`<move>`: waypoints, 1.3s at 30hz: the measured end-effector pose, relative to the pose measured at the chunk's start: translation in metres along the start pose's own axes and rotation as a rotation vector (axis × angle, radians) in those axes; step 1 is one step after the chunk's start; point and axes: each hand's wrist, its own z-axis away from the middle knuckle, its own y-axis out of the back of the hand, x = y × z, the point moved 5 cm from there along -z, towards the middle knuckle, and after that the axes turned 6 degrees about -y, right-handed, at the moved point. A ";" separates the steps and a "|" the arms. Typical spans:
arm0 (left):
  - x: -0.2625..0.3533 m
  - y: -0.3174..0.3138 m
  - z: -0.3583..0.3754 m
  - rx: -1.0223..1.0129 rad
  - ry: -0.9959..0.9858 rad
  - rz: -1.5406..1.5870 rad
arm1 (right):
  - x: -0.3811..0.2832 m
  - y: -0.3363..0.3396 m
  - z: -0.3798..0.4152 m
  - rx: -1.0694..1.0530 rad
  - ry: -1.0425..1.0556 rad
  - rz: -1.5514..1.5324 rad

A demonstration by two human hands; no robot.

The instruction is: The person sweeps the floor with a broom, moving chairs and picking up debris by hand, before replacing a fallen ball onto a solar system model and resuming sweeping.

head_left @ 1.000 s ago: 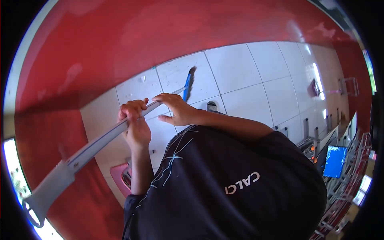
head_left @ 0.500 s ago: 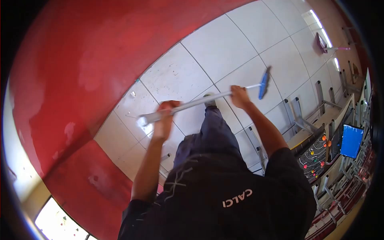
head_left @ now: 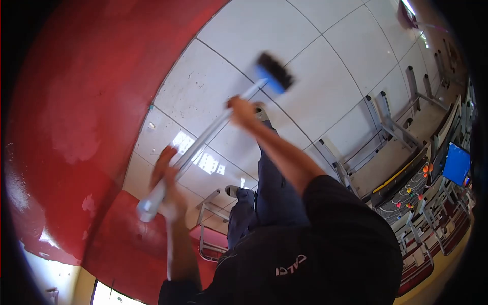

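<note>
A broom (head_left: 202, 139) with a pale grey handle slants across the view, its blue head and dark bristles raised toward the upper right and smeared by motion. Wrapped round the handle a short way below the head is my right hand (head_left: 243, 111). My left hand (head_left: 172, 195), blurred, holds the handle near its lower end, with some fingers partly straightened. Under the broom lies a white tiled floor (head_left: 234, 145), with small bits of debris near the wall.
A red wall (head_left: 76, 127) runs along the left. Chairs and tables with metal legs (head_left: 391, 127) stand on the right, near a blue panel (head_left: 456, 163). A red-seated chair (head_left: 211, 239) is beside my legs. A purple dustpan (head_left: 406, 16) lies at the far upper right.
The broom has swung leftward and become steeper, its head moving left and its handle end dropping. Both hands have moved left with it. My view has shifted too.
</note>
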 end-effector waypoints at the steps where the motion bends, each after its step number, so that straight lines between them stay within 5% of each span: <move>1: 0.035 0.009 0.007 -0.051 -0.077 -0.025 | -0.036 -0.039 0.008 0.062 0.268 -0.090; 4: 0.090 0.016 0.034 -0.263 -0.326 -0.066 | -0.127 -0.086 0.048 -0.369 0.267 -0.166; 10: 0.175 0.137 0.102 -0.223 -0.415 0.032 | -0.214 -0.033 0.135 -0.144 0.575 0.053; 12: 0.192 0.163 0.108 -0.330 -0.418 0.135 | -0.191 -0.004 0.159 -0.095 0.535 0.056; 15: 0.113 0.153 0.137 -0.057 -0.304 0.561 | -0.115 0.012 0.182 0.012 0.537 0.190; 18: -0.002 0.101 0.178 0.573 0.296 0.810 | -0.029 0.030 0.227 0.152 0.337 0.353; 20: -0.040 0.043 0.203 0.276 0.345 1.083 | 0.048 0.032 0.240 0.258 0.155 0.441; 22: -0.080 0.000 0.244 -0.042 0.551 0.801 | 0.131 0.029 0.239 0.156 0.007 0.362; 24: -0.123 -0.014 0.277 -0.282 0.342 0.554 | 0.163 0.005 0.253 0.105 0.092 0.640; 25: -0.142 -0.013 0.291 -0.275 0.390 0.561 | 0.174 -0.012 0.250 0.086 0.138 0.775; 27: -0.125 0.021 0.287 -0.211 0.101 0.424 | 0.209 -0.074 0.235 0.125 0.119 0.543; 28: -0.109 0.046 0.290 -0.181 -0.029 0.349 | 0.165 -0.096 0.245 0.220 0.145 0.382; 30: -0.076 0.114 0.300 -0.098 0.099 0.323 | 0.100 -0.169 0.256 0.308 0.319 0.136; 33: -0.024 0.194 0.323 -0.055 -0.097 0.042 | -0.030 -0.268 0.304 0.253 0.432 -0.403; 34: -0.009 0.200 0.332 -0.111 -0.201 0.016 | -0.070 -0.291 0.310 -0.062 0.339 -0.302; 36: 0.003 0.190 0.348 -0.215 -0.258 -0.192 | -0.135 -0.317 0.327 -0.392 0.523 -0.140; 39: 0.043 0.222 0.359 -0.075 -0.409 -0.334 | -0.190 -0.310 0.356 -0.352 0.575 -0.236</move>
